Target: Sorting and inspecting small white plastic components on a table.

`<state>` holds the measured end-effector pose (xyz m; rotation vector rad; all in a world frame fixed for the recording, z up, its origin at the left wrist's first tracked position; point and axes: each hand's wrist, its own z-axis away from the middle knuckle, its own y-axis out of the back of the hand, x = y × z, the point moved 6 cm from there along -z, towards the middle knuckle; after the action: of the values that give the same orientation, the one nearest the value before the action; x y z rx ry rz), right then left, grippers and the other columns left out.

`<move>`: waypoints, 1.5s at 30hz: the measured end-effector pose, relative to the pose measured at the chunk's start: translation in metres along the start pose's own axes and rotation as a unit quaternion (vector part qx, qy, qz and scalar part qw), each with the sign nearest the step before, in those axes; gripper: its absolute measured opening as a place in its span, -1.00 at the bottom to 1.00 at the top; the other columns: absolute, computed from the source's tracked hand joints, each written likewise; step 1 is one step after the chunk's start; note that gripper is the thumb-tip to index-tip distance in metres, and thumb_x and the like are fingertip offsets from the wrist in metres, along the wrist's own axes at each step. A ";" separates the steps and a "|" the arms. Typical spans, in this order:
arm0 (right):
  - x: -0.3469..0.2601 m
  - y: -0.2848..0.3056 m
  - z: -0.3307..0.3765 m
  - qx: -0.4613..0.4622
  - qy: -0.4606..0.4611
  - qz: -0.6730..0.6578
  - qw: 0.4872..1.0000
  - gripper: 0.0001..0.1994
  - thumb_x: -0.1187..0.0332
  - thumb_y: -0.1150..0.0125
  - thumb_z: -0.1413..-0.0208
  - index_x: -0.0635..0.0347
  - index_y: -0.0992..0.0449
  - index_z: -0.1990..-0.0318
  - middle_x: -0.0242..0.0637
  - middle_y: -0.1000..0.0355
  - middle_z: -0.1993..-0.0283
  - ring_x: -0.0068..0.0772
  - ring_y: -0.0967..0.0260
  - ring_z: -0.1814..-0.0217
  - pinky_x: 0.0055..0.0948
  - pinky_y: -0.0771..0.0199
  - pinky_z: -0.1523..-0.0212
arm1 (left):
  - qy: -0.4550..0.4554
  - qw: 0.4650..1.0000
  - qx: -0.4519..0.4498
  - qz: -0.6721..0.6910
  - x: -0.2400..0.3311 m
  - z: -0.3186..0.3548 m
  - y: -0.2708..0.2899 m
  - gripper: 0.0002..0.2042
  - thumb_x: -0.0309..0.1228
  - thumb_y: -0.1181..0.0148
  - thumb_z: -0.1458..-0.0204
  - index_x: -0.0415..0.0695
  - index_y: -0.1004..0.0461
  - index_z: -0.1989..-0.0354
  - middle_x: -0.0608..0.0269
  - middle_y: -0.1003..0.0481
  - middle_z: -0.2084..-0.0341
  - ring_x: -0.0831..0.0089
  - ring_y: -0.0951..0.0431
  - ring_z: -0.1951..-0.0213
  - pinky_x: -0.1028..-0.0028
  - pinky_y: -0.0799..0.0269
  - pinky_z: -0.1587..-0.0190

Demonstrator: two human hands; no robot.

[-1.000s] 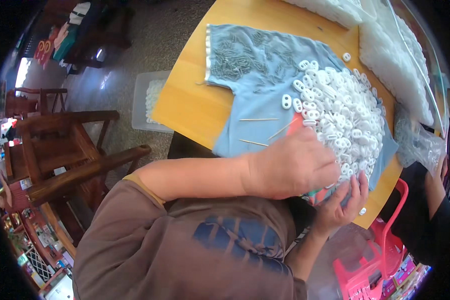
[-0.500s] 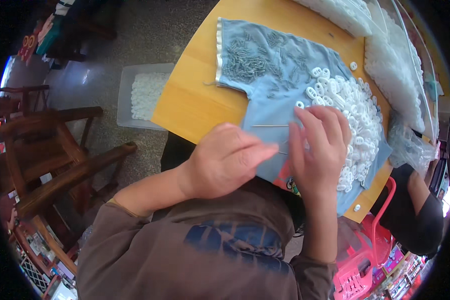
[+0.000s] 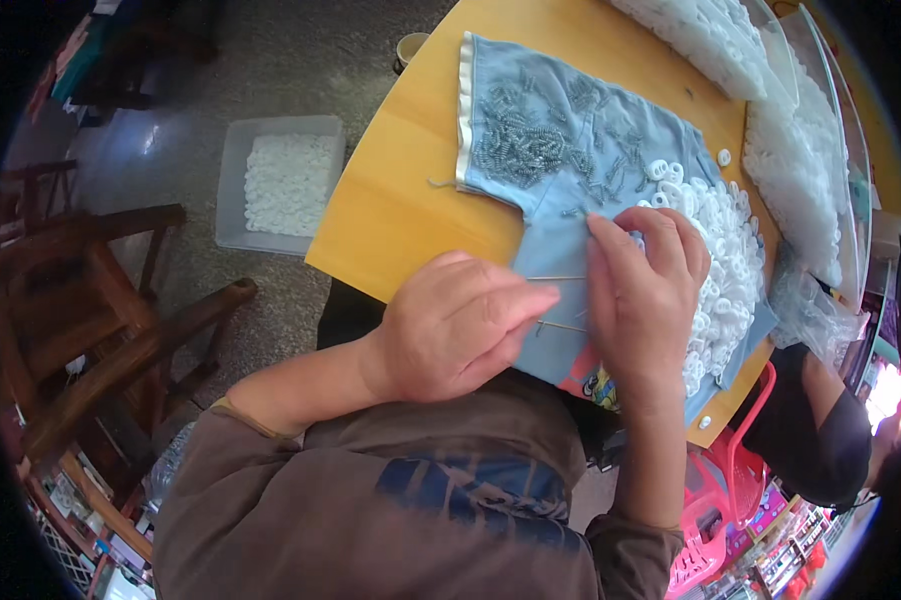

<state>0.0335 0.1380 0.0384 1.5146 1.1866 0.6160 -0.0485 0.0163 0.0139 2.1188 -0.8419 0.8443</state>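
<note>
My left hand (image 3: pixel 460 325) is closed above the near part of a light blue cloth garment (image 3: pixel 550 240), thumb and forefinger pressed together. Whatever sits in that pinch is too small to make out. To its right, my right hand (image 3: pixel 650 295) curls its fingers in toward the thumb; anything between them is hidden. A thin needle-like rod (image 3: pixel 555 277) lies between the hands, and a second thin rod (image 3: pixel 562 325) lies nearer me. Just past the right fingertips rests a small metal spring (image 3: pixel 575 212). Beside that hand spreads a heap of white oval plastic pieces (image 3: pixel 720 260).
A pile of metal springs (image 3: pixel 520 145) covers the garment's far part. Bags of white pieces (image 3: pixel 795 170) line the wooden table's (image 3: pixel 390 190) right side. On the floor stands a clear bin (image 3: pixel 232 185) of white pieces. A wooden chair (image 3: pixel 120 330) is left, a pink chair (image 3: pixel 705 540) right.
The view has shifted, so the table and garment sit further right and slightly lower. Both hands keep nearly the same pose, the left pinched and the right curled.
</note>
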 end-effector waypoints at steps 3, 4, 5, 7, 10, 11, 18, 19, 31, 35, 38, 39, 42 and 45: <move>0.003 0.003 -0.004 0.014 -0.012 -0.025 1.000 -0.84 0.50 -0.23 0.25 0.16 -0.49 0.41 -0.29 -0.35 0.33 -0.19 -0.27 0.17 -0.26 -0.19 0.11 | -0.002 1.000 -0.001 -0.004 -0.001 0.001 -0.001 -0.66 -0.66 -0.19 0.28 -0.21 -0.41 0.22 0.19 -0.45 0.48 0.32 -0.42 0.57 0.41 -0.26 0.54; 0.003 0.002 -0.006 0.013 -0.013 -0.025 1.000 -0.84 0.50 -0.23 0.25 0.16 -0.49 0.41 -0.29 -0.35 0.33 -0.19 -0.27 0.17 -0.26 -0.19 0.11 | -0.007 1.000 -0.002 -0.009 -0.001 0.001 -0.001 -0.66 -0.66 -0.20 0.28 -0.21 -0.41 0.23 0.20 -0.45 0.48 0.33 -0.42 0.57 0.41 -0.26 0.54; 0.006 0.002 -0.007 0.021 -0.026 -0.040 0.999 -0.85 0.51 -0.24 0.26 0.16 -0.47 0.43 -0.29 -0.35 0.35 -0.19 -0.28 0.19 -0.28 -0.20 0.12 | -0.006 1.000 -0.002 -0.008 0.000 0.001 -0.002 -0.66 -0.66 -0.20 0.28 -0.21 -0.41 0.23 0.20 -0.45 0.48 0.33 -0.42 0.57 0.41 -0.26 0.54; 0.007 0.003 -0.010 0.028 -0.040 -0.054 0.997 -0.86 0.52 -0.25 0.27 0.17 -0.46 0.46 -0.28 -0.36 0.37 -0.19 -0.28 0.21 -0.30 -0.20 0.14 | -0.006 1.000 -0.002 -0.008 0.001 0.000 -0.001 -0.67 -0.65 -0.20 0.28 -0.20 -0.42 0.24 0.20 -0.45 0.48 0.34 -0.42 0.57 0.42 -0.25 0.54; 0.006 0.004 -0.013 0.026 -0.052 -0.078 0.995 -0.86 0.51 -0.27 0.28 0.18 -0.43 0.49 -0.27 -0.36 0.39 -0.19 -0.29 0.25 -0.32 -0.21 0.15 | -0.008 1.000 0.003 -0.009 0.000 0.003 -0.001 -0.67 -0.64 -0.20 0.29 -0.20 -0.42 0.24 0.20 -0.45 0.48 0.34 -0.42 0.57 0.42 -0.25 0.54; 0.006 0.005 -0.013 0.028 -0.057 -0.092 0.994 -0.85 0.51 -0.27 0.30 0.18 -0.43 0.50 -0.27 -0.36 0.40 -0.19 -0.28 0.27 -0.33 -0.22 0.18 | -0.009 1.000 0.004 -0.009 0.001 0.002 0.000 -0.67 -0.64 -0.20 0.29 -0.20 -0.42 0.24 0.20 -0.45 0.48 0.34 -0.42 0.57 0.42 -0.25 0.54; 0.005 0.011 0.006 0.037 -0.182 -0.291 0.939 -0.85 0.63 -0.22 0.28 0.21 -0.41 0.51 -0.28 -0.36 0.39 -0.41 -0.30 0.35 -0.52 -0.28 0.38 | 0.105 0.994 -0.002 0.027 -0.002 0.004 0.004 -0.72 -0.61 -0.20 0.16 -0.20 -0.39 0.21 0.25 -0.45 0.44 0.51 -0.42 0.52 0.53 -0.30 0.49; 0.003 0.013 0.011 0.042 -0.187 -0.333 0.923 -0.84 0.68 -0.20 0.27 0.24 -0.40 0.51 -0.26 -0.37 0.37 -0.50 -0.30 0.33 -0.58 -0.29 0.38 | 0.183 0.981 0.008 0.069 -0.008 0.007 0.004 -0.75 -0.59 -0.20 0.11 -0.20 -0.38 0.21 0.28 -0.45 0.42 0.59 -0.41 0.49 0.59 -0.31 0.46; 0.013 0.031 0.081 0.136 -0.234 -0.618 0.739 -0.75 0.75 -0.15 0.19 0.29 -0.34 0.33 -0.20 -0.38 0.33 -0.40 -0.37 0.24 -0.47 -0.39 0.17 | 0.404 0.802 -0.051 0.438 0.020 -0.002 -0.039 -0.73 -0.58 -0.05 -0.03 -0.25 -0.34 0.06 0.30 -0.44 0.38 0.69 -0.37 0.51 0.73 -0.30 0.47; 0.018 0.031 0.097 0.147 -0.276 -0.650 0.692 -0.76 0.74 -0.16 0.16 0.32 -0.35 0.29 -0.22 -0.40 0.32 -0.45 -0.38 0.24 -0.51 -0.38 0.17 | 0.407 0.798 -0.057 0.441 0.032 -0.003 -0.053 -0.76 -0.59 -0.06 -0.01 -0.25 -0.34 0.11 0.30 -0.44 0.40 0.69 -0.38 0.52 0.73 -0.31 0.48; 0.022 0.031 0.108 0.140 -0.317 -0.659 0.667 -0.77 0.71 -0.18 0.14 0.32 -0.36 0.30 -0.22 -0.41 0.31 -0.46 -0.38 0.23 -0.52 -0.38 0.16 | 0.405 0.795 -0.082 0.444 0.038 -0.004 -0.059 -0.78 -0.57 -0.07 -0.03 -0.24 -0.35 0.13 0.32 -0.43 0.35 0.71 -0.39 0.43 0.72 -0.34 0.42; 0.024 0.032 0.112 0.145 -0.317 -0.660 0.666 -0.77 0.71 -0.18 0.14 0.32 -0.36 0.30 -0.22 -0.41 0.31 -0.46 -0.38 0.23 -0.52 -0.38 0.16 | 0.403 0.790 -0.108 0.448 0.040 -0.003 -0.063 -0.80 -0.55 -0.06 -0.05 -0.25 -0.35 0.13 0.34 -0.42 0.29 0.72 -0.40 0.34 0.71 -0.36 0.36; 0.026 0.032 0.118 0.146 -0.307 -0.663 0.667 -0.79 0.67 -0.19 0.11 0.32 -0.36 0.30 -0.22 -0.41 0.30 -0.48 -0.37 0.22 -0.52 -0.37 0.15 | 0.332 0.847 -0.091 0.404 0.042 -0.002 -0.069 -0.82 -0.62 -0.05 -0.01 -0.21 -0.35 0.18 0.18 -0.41 0.32 0.62 -0.41 0.44 0.68 -0.36 0.41; 0.026 0.031 0.122 0.156 -0.323 -0.686 0.633 -0.82 0.64 -0.19 0.08 0.31 -0.36 0.30 -0.26 -0.42 0.30 -0.53 -0.38 0.24 -0.57 -0.38 0.17 | 0.203 0.940 -0.119 0.247 0.045 -0.007 -0.066 -0.82 -0.60 -0.16 0.08 -0.19 -0.43 0.26 0.22 -0.44 0.32 0.49 -0.45 0.35 0.58 -0.39 0.34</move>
<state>0.1591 0.1128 0.0256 0.5310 1.4501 -1.1329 0.0251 0.0442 0.0288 1.4626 -1.1965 1.3071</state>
